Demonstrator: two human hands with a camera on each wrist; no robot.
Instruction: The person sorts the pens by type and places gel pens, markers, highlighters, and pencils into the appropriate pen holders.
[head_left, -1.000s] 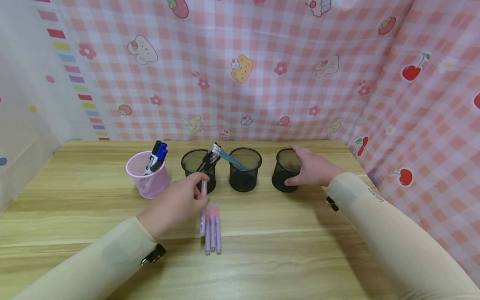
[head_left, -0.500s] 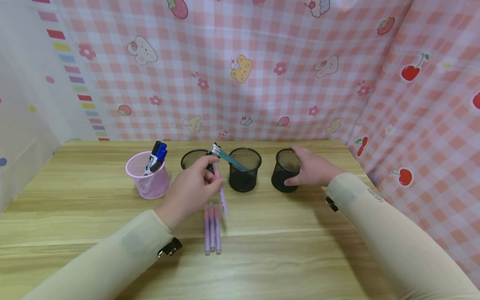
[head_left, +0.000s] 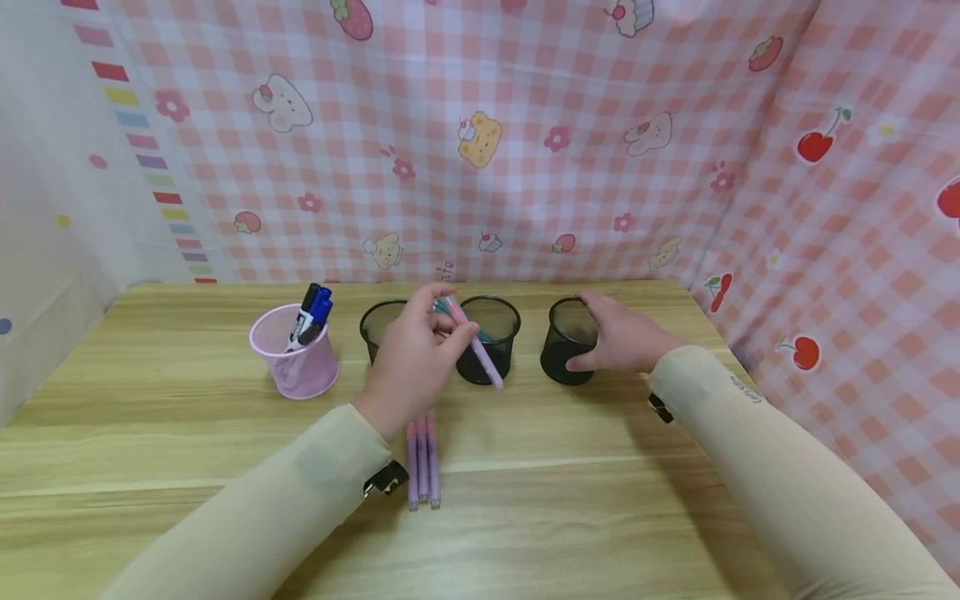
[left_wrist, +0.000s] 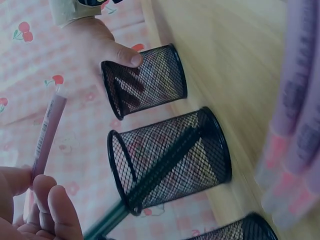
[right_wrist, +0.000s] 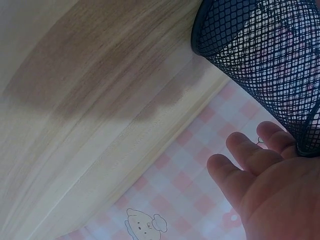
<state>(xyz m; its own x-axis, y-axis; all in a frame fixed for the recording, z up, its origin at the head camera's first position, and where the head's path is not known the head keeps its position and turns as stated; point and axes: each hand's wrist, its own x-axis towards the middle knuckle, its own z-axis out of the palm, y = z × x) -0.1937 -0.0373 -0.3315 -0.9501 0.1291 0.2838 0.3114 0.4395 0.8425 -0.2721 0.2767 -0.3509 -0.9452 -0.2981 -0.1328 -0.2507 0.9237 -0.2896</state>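
Observation:
My left hand (head_left: 412, 358) pinches a purple-and-pink pen (head_left: 483, 357) between thumb and fingers, aslant in front of the middle black mesh pen cup (head_left: 504, 325). Teal pencils (left_wrist: 150, 170) lean inside that cup. At the right, my right hand (head_left: 628, 335) holds another black mesh pen cup (head_left: 557, 358), thumb on the near side and fingers round the far side. No pens show in this cup. Below my left wrist lie three similar pens (head_left: 423, 467), side by side on the table. The left black mesh pen cup (head_left: 378, 325) is partly hidden behind my left hand.
A pink mesh pen cup (head_left: 300, 375) with black and blue markers (head_left: 315, 312) stands at the left end of the row. Behind the wooden table (head_left: 555, 517) hangs a pink checked cloth (head_left: 555, 75), which also covers the right side.
My left hand has lifted one pen away from the pens on the table and carried it up and right to the middle cup. The right hand stays on its cup.

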